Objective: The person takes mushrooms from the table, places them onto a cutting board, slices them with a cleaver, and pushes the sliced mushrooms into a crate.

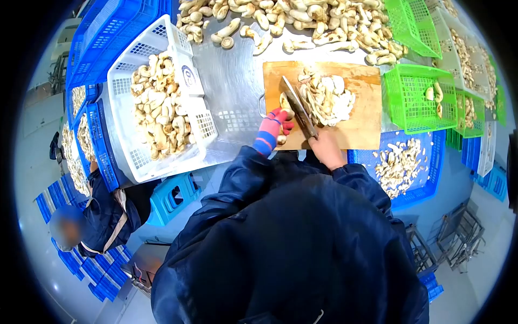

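Metal bench (232, 81) supports everything. Left of the cutting board (367, 102), a white basket (194, 86) holds whole mushrooms (162, 108), likely for easy reach. On the board, sliced pieces (329, 97) lie right of the knife (295, 100), apparently kept clear of uncut stock. The right hand (326, 148) closes round its handle; the gloved left hand (278, 123) curls round a mushroom (284, 101) at the board's left side, seemingly steadying it.

Striped fabric glove (266, 135) was pink and blue; rectangular wooden board (367, 92), orange-tan; sliced mushrooms (329, 100), cream and brown; perforated plastic basket (398, 102), bright green.
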